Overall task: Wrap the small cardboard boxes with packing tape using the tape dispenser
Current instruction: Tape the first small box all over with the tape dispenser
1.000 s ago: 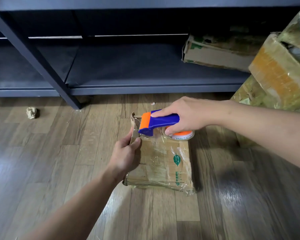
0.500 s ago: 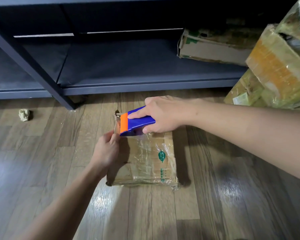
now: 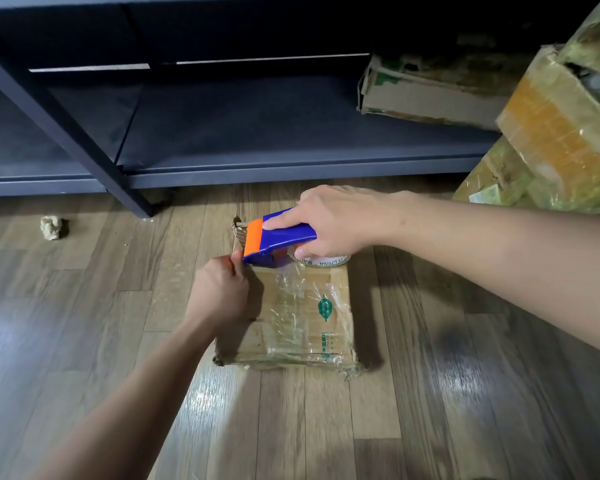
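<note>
Wooden floor (image 3: 84, 341) carries taped cardboard box (image 3: 298, 327), crumpled wad (image 3: 51, 227).

- Dim overall, with the dark shelving unit (image 3: 291, 133) at the top nearly black in its recesses.
- Lit from the viewer's side: pale glare patches on the wooden floor (image 3: 84, 341) at the left edge, just below the cardboard box (image 3: 302, 323), and toward the lower right.
- Hard dark shadows thrown on the floor to the right of the box and under the right hand (image 3: 329, 223).
- Shiny wrinkled highlights across the tape on the box top.
- Sharp in the middle; softer toward the corners.
- Wide-angle bending of the shelf frame and stretching of the stacked boxes (image 3: 561, 133) at the right edge.
</note>
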`<state>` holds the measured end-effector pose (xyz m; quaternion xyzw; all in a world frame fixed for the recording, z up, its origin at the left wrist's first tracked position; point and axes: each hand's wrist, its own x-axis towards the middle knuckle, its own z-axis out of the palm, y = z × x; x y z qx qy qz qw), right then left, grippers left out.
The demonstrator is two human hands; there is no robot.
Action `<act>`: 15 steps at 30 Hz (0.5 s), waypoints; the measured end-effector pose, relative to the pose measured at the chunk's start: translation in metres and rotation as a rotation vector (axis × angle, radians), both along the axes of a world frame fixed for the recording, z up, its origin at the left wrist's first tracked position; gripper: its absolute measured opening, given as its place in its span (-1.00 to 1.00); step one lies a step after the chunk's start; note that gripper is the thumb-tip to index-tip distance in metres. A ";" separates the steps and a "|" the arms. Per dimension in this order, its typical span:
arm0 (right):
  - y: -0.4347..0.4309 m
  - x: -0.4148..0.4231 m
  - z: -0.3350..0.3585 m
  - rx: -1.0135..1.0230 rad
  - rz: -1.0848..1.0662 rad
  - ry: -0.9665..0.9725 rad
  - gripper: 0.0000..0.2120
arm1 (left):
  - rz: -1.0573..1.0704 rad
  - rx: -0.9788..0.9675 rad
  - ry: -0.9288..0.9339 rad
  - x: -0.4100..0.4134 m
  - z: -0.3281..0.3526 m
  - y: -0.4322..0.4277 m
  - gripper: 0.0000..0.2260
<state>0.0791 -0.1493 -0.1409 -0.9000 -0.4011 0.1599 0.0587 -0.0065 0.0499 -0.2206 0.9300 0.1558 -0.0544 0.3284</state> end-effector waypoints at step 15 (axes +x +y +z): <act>-0.092 -0.009 -0.005 -0.006 -0.088 -0.001 -0.36 | -0.025 0.086 -0.068 -0.001 0.011 0.024 -0.50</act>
